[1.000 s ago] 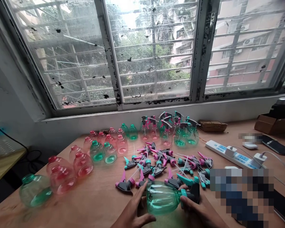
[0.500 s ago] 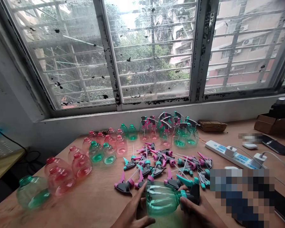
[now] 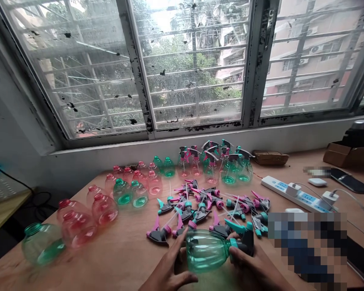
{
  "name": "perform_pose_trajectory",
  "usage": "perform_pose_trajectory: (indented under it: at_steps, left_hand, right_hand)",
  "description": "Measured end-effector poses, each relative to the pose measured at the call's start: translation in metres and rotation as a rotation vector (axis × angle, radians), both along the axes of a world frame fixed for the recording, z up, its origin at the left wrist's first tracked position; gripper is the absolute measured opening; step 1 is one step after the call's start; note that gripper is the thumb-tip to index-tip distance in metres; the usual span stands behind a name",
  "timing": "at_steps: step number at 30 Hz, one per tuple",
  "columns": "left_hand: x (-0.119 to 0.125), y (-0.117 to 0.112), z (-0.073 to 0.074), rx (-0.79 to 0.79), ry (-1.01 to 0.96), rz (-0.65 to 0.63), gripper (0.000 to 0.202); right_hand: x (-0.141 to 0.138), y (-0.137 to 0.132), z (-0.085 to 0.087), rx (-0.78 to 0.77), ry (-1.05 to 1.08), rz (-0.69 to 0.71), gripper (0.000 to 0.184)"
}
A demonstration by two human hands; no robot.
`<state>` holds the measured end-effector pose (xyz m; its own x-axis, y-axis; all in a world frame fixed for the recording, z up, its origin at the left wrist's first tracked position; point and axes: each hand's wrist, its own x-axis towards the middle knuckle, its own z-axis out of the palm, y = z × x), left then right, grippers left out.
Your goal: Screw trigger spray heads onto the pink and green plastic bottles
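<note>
I hold a clear green plastic spray bottle on its side, low over the wooden table. My left hand wraps round the bottle's base end. My right hand grips the neck, where a grey and teal trigger sprayer head sits. Just beyond lies a heap of loose pink and teal sprayer heads.
Several empty pink and green bottles stand across the table's left. Bottles fitted with sprayer heads stand near the window sill. A white power strip with plugs, a phone and a cardboard box lie at the right.
The view has tipped slightly, so everything sits a little higher in the picture. Both hands keep the same hold on the green bottle.
</note>
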<state>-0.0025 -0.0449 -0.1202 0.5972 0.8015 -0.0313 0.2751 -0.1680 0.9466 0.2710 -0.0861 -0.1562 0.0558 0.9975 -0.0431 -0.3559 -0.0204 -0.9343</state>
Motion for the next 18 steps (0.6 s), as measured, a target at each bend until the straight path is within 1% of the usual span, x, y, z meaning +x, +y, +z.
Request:
perform_pose_trajectory:
  at_steps: [4,9,11,14,18]
  left_hand:
    - [-0.0023,-0.0006,-0.0041,0.052,0.024,0.007,0.105]
    - [-0.0042,-0.0002,-0.0068,-0.008,-0.041,-0.029,0.108]
    - [-0.0047,0.0009,-0.0073,0.001,-0.034,-0.032,0.107]
    - [-0.0050,0.0014,-0.0070,0.059,0.024,-0.035,0.103]
    - [-0.0030,-0.0009,-0.0022,0.072,0.059,-0.030,0.104]
  right_hand:
    - [-0.0003,-0.0002,0.0007,0.000,0.019,-0.015,0.050]
    - [0.0006,0.0005,-0.0012,0.001,-0.020,0.009,0.051]
    - [0.0007,0.0004,-0.0006,0.003,-0.031,0.005,0.051]
    - [0.0007,0.0000,0.0018,-0.008,-0.032,0.017,0.052]
    - [0.0023,0.0004,0.0022,-0.003,-0.052,0.043,0.051]
